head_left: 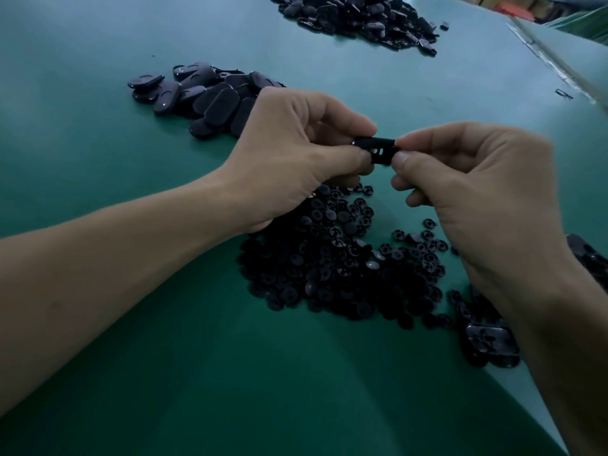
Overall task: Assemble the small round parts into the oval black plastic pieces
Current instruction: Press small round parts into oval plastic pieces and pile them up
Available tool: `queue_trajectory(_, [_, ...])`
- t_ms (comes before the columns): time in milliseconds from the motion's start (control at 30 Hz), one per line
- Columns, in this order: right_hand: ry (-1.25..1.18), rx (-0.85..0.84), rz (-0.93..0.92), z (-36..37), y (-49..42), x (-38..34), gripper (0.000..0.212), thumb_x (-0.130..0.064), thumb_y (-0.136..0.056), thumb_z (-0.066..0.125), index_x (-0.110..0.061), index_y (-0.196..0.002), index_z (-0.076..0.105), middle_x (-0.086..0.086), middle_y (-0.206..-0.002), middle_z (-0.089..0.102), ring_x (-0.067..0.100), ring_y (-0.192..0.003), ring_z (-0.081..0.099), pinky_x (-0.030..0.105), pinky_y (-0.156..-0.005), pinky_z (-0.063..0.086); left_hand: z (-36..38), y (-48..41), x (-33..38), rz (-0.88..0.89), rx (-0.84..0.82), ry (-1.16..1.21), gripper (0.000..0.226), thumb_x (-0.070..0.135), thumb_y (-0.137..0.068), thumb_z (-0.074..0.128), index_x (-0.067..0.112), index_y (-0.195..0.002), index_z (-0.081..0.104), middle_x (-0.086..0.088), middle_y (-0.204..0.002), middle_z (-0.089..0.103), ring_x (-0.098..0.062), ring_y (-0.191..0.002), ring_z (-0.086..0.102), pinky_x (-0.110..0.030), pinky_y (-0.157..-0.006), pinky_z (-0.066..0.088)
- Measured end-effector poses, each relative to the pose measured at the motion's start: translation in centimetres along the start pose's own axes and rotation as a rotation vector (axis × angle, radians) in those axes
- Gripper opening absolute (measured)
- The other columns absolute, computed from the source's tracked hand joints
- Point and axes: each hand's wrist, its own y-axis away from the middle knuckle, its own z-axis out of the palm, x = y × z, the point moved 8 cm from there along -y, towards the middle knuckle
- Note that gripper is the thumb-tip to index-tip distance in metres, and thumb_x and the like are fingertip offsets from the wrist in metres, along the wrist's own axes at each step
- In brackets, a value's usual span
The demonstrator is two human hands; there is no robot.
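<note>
Oval piece [378, 149] held above desk [98, 143], over the heap of round parts [329, 258]. Fingers [355, 158] of left hand [296, 149] and right hand [477, 192] are clamped on its two ends. The slotted face is best kept up and steady, and the round part pressed in squarely.

A green table [98, 159] bears heaps of small round parts [332, 261] and oval black pieces [204, 93].
</note>
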Motion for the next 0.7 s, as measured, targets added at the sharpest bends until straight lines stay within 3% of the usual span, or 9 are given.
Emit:
queue_trajectory(233, [-0.006, 0.008, 0.008, 0.0, 0.0, 0.01, 0.016, -0.01, -0.086, 0.072, -0.024, -0.077, 0.071, -0.001, -0.066, 0.072, 0.014, -0.059, 0.067, 0.022, -0.055, 0.054, -0.03, 0.02, -0.07, -0.028, -0.003, 0.028, 0.02, -0.013, -0.079, 0.072, 0.004, -0.089, 0.067, -0.005, -0.069, 0.072, -0.021, -0.069, 0.074, -0.027, -0.063, 0.06])
queue_trajectory(433, [-0.201, -0.023, 0.083, 0.74, 0.12, 0.42, 0.016, -0.004, -0.089, 0.072, -0.018, -0.081, 0.071, 0.003, -0.07, 0.073, 0.016, -0.067, 0.071, 0.023, -0.067, 0.056, -0.05, -0.19, -0.08, -0.004, -0.019, -0.025, 0.022, -0.002, -0.083, 0.075, 0.013, -0.099, 0.07, 0.006, -0.072, 0.069, -0.007, -0.068, 0.065, -0.018, -0.066, 0.053])
queue_trajectory(700, [-0.332, 0.002, 0.062, 0.59, 0.11, -0.06, 0.012, -0.004, -0.089, 0.071, -0.016, -0.085, 0.071, 0.004, -0.072, 0.074, 0.017, -0.073, 0.072, 0.023, -0.073, 0.056, 0.74, 0.04, -0.02, 0.04, -0.092, -0.141, 0.027, -0.003, -0.084, 0.075, 0.007, -0.109, 0.071, -0.005, -0.085, 0.075, -0.008, -0.076, 0.071, -0.023, -0.08, 0.059])
